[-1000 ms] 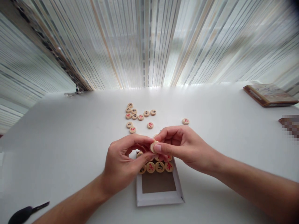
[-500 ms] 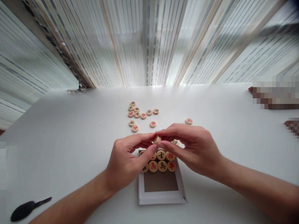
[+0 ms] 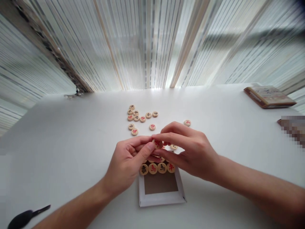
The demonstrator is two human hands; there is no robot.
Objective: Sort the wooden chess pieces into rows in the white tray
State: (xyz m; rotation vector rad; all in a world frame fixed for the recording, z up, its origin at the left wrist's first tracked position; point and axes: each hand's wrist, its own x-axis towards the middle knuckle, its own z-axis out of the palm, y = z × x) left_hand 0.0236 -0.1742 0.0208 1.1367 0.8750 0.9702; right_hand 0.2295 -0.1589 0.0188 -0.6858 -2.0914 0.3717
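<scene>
Between my two hands, over the far end of a white box tray, is a round wooden Chinese chess piece [image 3: 157, 144] with a red character. My left hand [image 3: 131, 162] pinches its left edge between thumb and forefinger. From the other side, my right hand [image 3: 190, 148] has its fingertips and thumb closed about the piece. Below them, the box tray [image 3: 162, 199] holds rows of chess pieces, among them a red horse piece [image 3: 152, 168] and a black horse piece [image 3: 162, 168]. My fingers partly cover the farther row. The tray's near part shows a brown bottom.
Beyond my hands several loose pieces [image 3: 136, 118] lie on the white table [image 3: 78, 143]. Another piece [image 3: 187, 122] is behind my right hand. A brown box [image 3: 270, 96] lies far right, a black object [image 3: 21, 219] near left. A striped curtain [image 3: 133, 44] hangs behind.
The held piece has turned, so its red face now shows instead of its edge. My right hand's fingers have lifted and spread a little. The view has shifted slightly to the right.
</scene>
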